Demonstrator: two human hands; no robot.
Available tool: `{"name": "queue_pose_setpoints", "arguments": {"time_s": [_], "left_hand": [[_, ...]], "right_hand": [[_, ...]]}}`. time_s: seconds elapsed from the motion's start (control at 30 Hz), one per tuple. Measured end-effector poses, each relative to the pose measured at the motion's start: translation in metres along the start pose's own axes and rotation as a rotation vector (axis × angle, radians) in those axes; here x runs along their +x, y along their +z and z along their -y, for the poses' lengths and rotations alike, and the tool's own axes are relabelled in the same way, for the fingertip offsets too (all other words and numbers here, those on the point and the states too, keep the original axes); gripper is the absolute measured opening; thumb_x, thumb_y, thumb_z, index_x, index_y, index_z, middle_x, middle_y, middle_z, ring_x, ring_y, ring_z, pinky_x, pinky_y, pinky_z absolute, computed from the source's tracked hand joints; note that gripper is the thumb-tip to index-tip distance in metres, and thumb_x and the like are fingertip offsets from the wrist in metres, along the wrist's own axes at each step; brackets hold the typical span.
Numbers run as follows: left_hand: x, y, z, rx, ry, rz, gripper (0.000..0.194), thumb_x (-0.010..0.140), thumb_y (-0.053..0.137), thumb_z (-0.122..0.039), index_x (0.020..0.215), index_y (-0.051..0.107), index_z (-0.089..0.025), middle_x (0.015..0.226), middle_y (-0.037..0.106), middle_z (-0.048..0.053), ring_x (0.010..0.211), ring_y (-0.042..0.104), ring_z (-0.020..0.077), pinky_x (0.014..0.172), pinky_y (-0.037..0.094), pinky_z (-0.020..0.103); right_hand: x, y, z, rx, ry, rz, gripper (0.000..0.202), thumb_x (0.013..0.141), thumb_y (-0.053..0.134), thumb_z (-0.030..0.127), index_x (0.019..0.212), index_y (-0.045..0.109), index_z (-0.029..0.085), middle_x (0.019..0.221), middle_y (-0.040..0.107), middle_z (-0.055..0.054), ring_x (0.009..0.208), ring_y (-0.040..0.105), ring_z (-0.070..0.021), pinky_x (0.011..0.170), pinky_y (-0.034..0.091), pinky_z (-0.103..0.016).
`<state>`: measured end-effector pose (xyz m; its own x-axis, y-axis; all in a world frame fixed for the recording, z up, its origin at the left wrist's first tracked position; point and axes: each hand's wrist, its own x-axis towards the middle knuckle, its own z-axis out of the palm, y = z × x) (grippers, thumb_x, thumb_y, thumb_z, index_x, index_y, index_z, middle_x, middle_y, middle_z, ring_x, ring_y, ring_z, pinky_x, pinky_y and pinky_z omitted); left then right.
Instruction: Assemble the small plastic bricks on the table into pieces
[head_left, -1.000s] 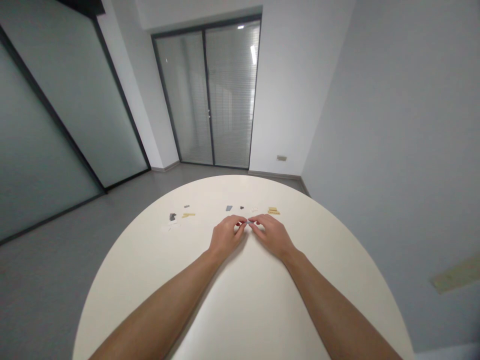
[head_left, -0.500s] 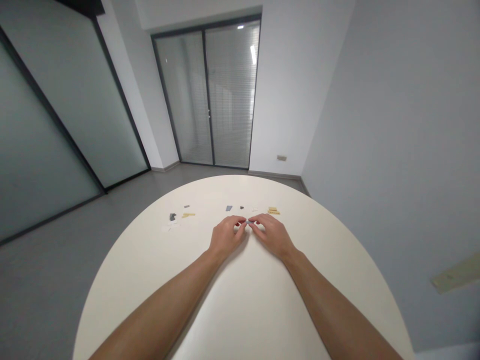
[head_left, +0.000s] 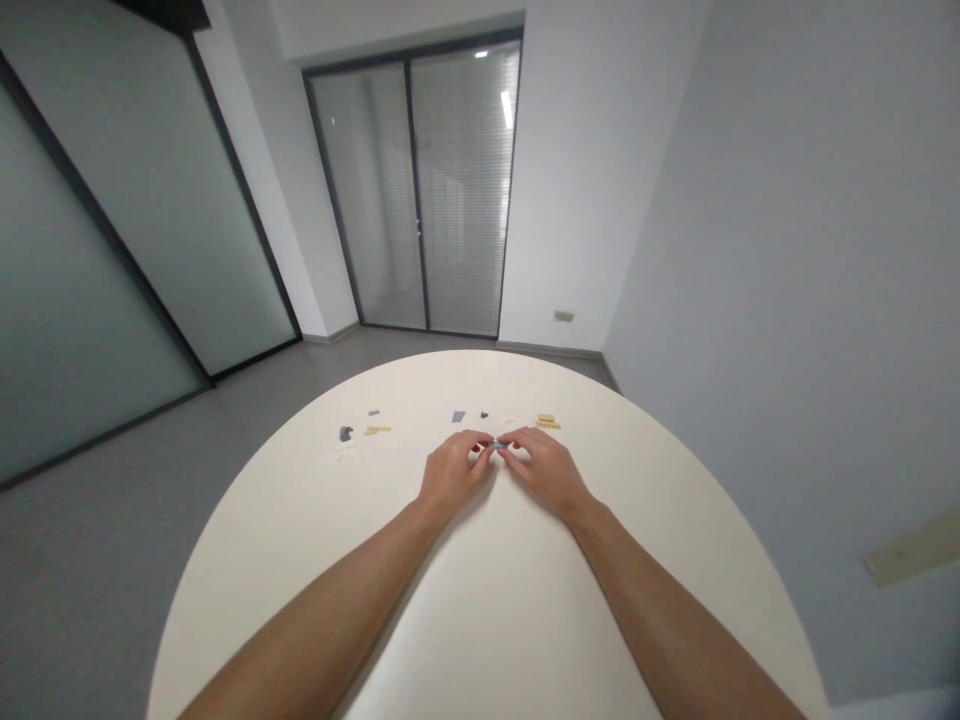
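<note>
My left hand [head_left: 454,468] and my right hand [head_left: 546,468] meet at the middle of the round table, thumbs and fingertips pinched together. Between them they grip a small grey piece [head_left: 496,445], mostly covered by the fingers, so its exact kind cannot be made out. Bits of red show beneath the fingers on both sides. Just beyond the hands lie a flat grey piece [head_left: 458,416] and a little black cluster [head_left: 484,415]. Past my right hand rest some tan strips [head_left: 547,421], with faint white bits [head_left: 508,418] beside them.
The white round table [head_left: 480,620] spreads under both forearms. On its left side lie dark grey pieces [head_left: 346,434], a thin grey strip [head_left: 373,413] and yellowish strips [head_left: 377,430]. Glass doors [head_left: 457,200] with blinds stand behind the table, and a wall [head_left: 787,250] rises on the right.
Both hands stay in the same place, still pinching the small grey piece. Only a very slight shift of the fingers shows.
</note>
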<state>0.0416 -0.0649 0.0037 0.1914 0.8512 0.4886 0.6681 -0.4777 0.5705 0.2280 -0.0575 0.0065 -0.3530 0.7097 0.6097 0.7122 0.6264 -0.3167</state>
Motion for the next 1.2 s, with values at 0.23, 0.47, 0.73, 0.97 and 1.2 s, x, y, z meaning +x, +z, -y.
{"name": "queue_pose_setpoints", "arguments": {"time_s": [0.23, 0.47, 0.73, 0.97, 1.2], "left_hand": [[-0.0004, -0.0021, -0.0012, 0.012, -0.033, 0.007, 0.022, 0.095, 0.052, -0.033, 0.107, 0.069, -0.024, 0.101, 0.074, 0.001, 0.090, 0.067, 0.0154, 0.078, 0.052, 0.026], [-0.0004, -0.0003, 0.0006, 0.013, -0.025, 0.007, 0.021, 0.095, 0.052, -0.031, 0.105, 0.069, -0.025, 0.100, 0.074, 0.001, 0.088, 0.067, 0.0156, 0.078, 0.052, 0.027], [0.0001, -0.0006, 0.0011, -0.005, -0.018, 0.005, 0.019, 0.094, 0.053, -0.028, 0.105, 0.069, -0.025, 0.100, 0.073, 0.000, 0.085, 0.066, 0.0145, 0.079, 0.052, 0.026], [-0.0001, -0.0017, -0.0024, 0.019, -0.029, 0.007, 0.020, 0.095, 0.052, -0.032, 0.104, 0.068, -0.025, 0.099, 0.074, 0.000, 0.088, 0.066, 0.0158, 0.079, 0.050, 0.028], [-0.0003, -0.0022, -0.0018, 0.021, -0.023, 0.006, 0.020, 0.095, 0.052, -0.032, 0.103, 0.068, -0.024, 0.098, 0.074, 0.000, 0.089, 0.067, 0.0162, 0.079, 0.050, 0.028]], "right_hand": [[-0.0001, 0.0003, -0.0003, 0.014, -0.011, -0.013, 0.011, 0.094, 0.060, 0.029, 0.100, 0.066, 0.023, 0.095, 0.072, -0.004, 0.091, 0.065, -0.0191, 0.082, 0.049, -0.032], [-0.0003, 0.0001, -0.0006, 0.020, -0.007, -0.003, 0.012, 0.094, 0.060, 0.029, 0.101, 0.066, 0.023, 0.097, 0.072, -0.004, 0.089, 0.065, -0.0190, 0.081, 0.049, -0.032], [-0.0004, 0.0005, -0.0012, 0.012, 0.001, 0.002, 0.013, 0.094, 0.059, 0.030, 0.102, 0.067, 0.024, 0.095, 0.072, -0.004, 0.092, 0.065, -0.0199, 0.081, 0.049, -0.033], [-0.0001, -0.0001, -0.0001, 0.029, 0.002, -0.011, 0.011, 0.094, 0.059, 0.029, 0.099, 0.067, 0.023, 0.094, 0.072, -0.003, 0.092, 0.065, -0.0196, 0.082, 0.049, -0.032], [0.0000, -0.0002, -0.0013, 0.031, -0.005, -0.004, 0.009, 0.093, 0.060, 0.027, 0.099, 0.066, 0.023, 0.094, 0.071, -0.003, 0.092, 0.064, -0.0200, 0.082, 0.049, -0.033]]}}
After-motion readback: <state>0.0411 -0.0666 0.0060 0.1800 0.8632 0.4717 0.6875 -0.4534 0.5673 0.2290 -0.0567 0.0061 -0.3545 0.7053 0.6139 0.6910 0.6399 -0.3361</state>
